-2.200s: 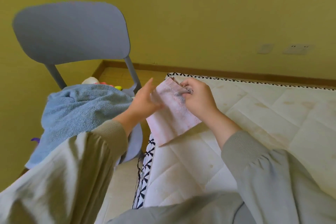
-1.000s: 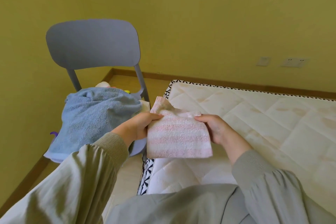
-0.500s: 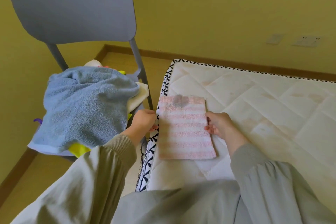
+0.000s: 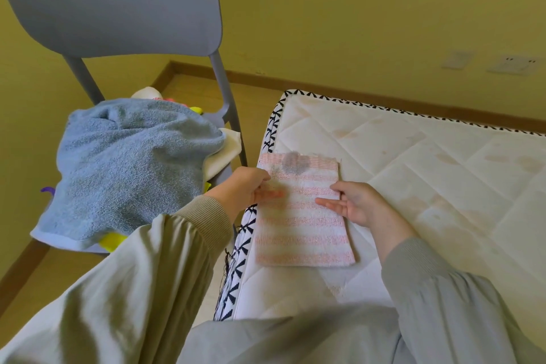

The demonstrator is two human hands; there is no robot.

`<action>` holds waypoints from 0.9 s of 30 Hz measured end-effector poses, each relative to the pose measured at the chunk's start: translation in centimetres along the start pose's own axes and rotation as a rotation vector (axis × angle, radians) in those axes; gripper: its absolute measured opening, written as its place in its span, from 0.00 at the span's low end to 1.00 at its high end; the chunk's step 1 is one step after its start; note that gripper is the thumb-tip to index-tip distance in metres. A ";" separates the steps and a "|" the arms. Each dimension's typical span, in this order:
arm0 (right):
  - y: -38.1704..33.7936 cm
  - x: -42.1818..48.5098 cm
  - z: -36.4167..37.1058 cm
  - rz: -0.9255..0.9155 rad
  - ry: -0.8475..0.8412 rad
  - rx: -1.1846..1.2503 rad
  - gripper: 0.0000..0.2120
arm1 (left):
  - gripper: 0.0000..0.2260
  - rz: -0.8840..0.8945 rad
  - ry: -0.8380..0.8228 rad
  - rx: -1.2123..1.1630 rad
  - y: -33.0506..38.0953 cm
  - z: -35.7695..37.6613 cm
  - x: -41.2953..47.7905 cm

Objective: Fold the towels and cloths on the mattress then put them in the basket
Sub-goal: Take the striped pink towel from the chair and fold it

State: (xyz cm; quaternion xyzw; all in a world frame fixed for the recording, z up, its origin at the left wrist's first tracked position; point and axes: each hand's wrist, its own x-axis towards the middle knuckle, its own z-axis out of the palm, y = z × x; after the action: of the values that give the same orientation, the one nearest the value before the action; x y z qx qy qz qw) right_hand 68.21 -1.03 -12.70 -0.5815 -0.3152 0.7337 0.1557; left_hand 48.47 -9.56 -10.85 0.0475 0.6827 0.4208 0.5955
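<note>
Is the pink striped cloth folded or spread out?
Folded: the pink striped cloth lies as a narrow rectangle, another layer peeking past its far edge.
</note>
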 end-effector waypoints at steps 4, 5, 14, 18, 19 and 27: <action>-0.1 0.1 0.1 0.001 0.017 -0.002 0.20 | 0.12 -0.008 0.038 -0.009 -0.5 0.3 0.3; -0.1 0.0 0.2 -0.005 0.014 -0.025 0.20 | 0.10 -0.007 0.054 -0.006 -0.6 0.3 0.4; 0.1 0.4 0.1 -0.072 0.033 0.073 0.11 | 0.10 0.256 0.014 0.002 -1.7 -0.4 1.4; 0.1 0.6 -0.4 -0.108 -0.010 0.147 0.10 | 0.12 0.318 -0.058 -0.005 -1.4 -0.8 1.8; -0.1 0.5 -0.5 -0.135 -0.029 0.159 0.09 | 0.11 0.332 -0.070 -0.015 -1.4 -0.9 1.9; 0.9 0.0 0.1 -0.308 -0.035 0.059 0.11 | 0.07 0.423 -0.031 -0.028 -2.4 -1.5 2.0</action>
State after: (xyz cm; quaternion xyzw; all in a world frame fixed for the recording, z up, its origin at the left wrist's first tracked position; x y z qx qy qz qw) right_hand 68.23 -1.75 -13.26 -0.5087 -0.3816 0.7200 0.2778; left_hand 47.64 -10.72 -14.03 0.1880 0.6422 0.5452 0.5049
